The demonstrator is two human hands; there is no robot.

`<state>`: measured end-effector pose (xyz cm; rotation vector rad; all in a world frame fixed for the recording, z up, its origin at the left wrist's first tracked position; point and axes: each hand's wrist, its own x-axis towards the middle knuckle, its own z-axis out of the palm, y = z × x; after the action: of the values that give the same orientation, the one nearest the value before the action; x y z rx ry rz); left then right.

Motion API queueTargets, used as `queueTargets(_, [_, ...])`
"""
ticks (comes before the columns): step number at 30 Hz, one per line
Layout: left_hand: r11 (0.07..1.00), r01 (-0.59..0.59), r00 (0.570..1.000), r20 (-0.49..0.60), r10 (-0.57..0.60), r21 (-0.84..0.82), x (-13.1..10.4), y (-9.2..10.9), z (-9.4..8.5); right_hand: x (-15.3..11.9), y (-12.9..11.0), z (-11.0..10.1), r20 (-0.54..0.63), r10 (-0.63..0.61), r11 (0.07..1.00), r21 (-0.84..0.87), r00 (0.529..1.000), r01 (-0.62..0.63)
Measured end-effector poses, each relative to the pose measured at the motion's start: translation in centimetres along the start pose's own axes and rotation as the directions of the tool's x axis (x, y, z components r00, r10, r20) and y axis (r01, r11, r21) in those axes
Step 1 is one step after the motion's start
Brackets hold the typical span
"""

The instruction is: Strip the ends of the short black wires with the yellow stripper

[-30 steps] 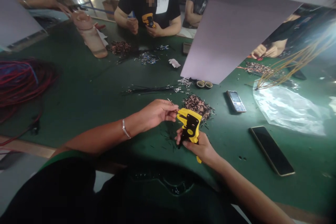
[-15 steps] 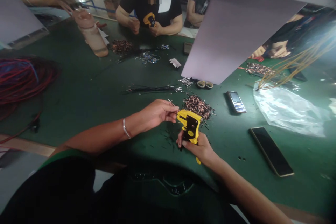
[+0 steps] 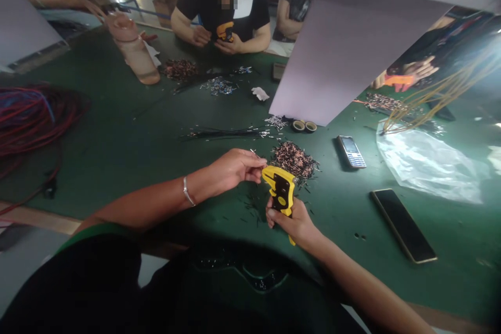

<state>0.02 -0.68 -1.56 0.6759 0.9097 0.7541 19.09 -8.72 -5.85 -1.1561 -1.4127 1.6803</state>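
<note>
My right hand [image 3: 294, 220] is wrapped around the handles of a yellow and black wire stripper [image 3: 281, 188], with its jaws pointing left. My left hand [image 3: 245, 167] pinches a thin wire [image 3: 253, 151] right at the jaws; only a pale tip shows above the fingers, and the rest is hidden. Just behind the tool lies a heap of short copper and black wire offcuts [image 3: 295, 160]. Beyond my left hand, a bundle of black wires [image 3: 227, 132] with shiny ends lies across the green table [image 3: 156, 109]. Dark scraps are scattered below the tool.
Two tape rolls [image 3: 304, 126] sit by a pale upright panel [image 3: 356, 47]. On the right are a keypad phone [image 3: 351, 152], a smartphone [image 3: 403, 225] and a plastic bag [image 3: 430, 162]. Red cable coils [image 3: 35, 120] lie left. A bottle [image 3: 135, 49] stands near a co-worker's hands [image 3: 225, 44].
The wire stripper has shifted slightly left and down in my right hand, its jaws still by my left fingertips. Across the table, co-workers' hands have moved.
</note>
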Motion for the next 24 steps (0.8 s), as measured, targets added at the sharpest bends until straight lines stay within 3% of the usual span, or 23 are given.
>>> queueTargets(11, [1.0, 0.007, 1.0, -0.027, -0.007, 0.0, 0.2, -0.1, -0.2, 0.2, 1.4, 0.7, -0.046, 0.004, 1.0, -0.003, 0.999, -0.004])
queueTargets(24, [0.997, -0.046, 0.992, -0.111, 0.053, 0.063, 1.0, -0.3, -0.6, 1.1, 0.3, 1.4, -0.086, 0.047, 0.999, 0.029, 0.995, -0.045])
